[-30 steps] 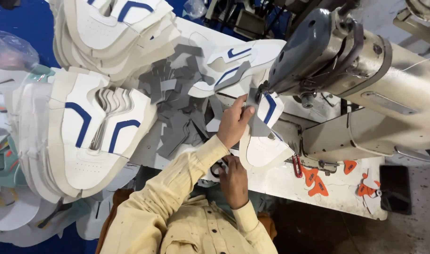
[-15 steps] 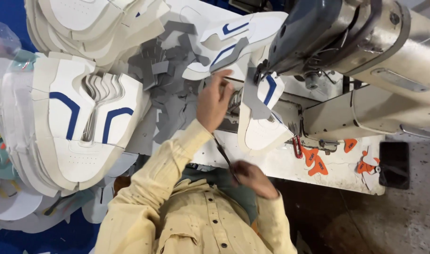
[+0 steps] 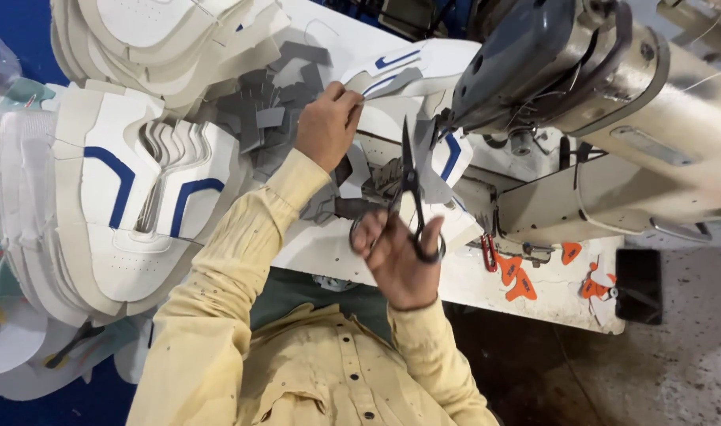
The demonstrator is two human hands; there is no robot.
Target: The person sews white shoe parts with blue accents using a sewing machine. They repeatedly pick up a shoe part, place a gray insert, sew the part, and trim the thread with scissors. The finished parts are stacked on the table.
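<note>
Head view is filled on the upper right by a large industrial sewing machine [image 3: 613, 102], grey at its head and cream along its arm, mounted on a white bench [image 3: 471, 280]. To the left, tall stacks of white shoe uppers with blue stripes [image 3: 131, 205] are piled against a blue surface, and a heap of small grey cut pieces [image 3: 273, 110] is spread between those stacks and the machine. A white and blue upper piece [image 3: 447, 158] is seen under the machine head, near the needle area, with a grey strip lying against it. Orange tags [image 3: 518, 276] are scattered on the bench edge beneath the machine.

The left hand [image 3: 327, 126] is stretched forward with its fingers bunched together, pinching at a white panel beside the grey pieces. The right hand [image 3: 400, 256] is closed through the loops of a pair of black scissors [image 3: 412, 193], held upright with the blades nearly together and the tips pointing toward the piece under the machine head.

For a clean trim, as it may be judged, the piece should be kept taut by the pinching hand so that any loose thread or edge is lifted clear of the stitched seam. The blade tips should be brought close to the material before being closed, and only the very tips should be used, so that the upper itself is not nicked.
</note>
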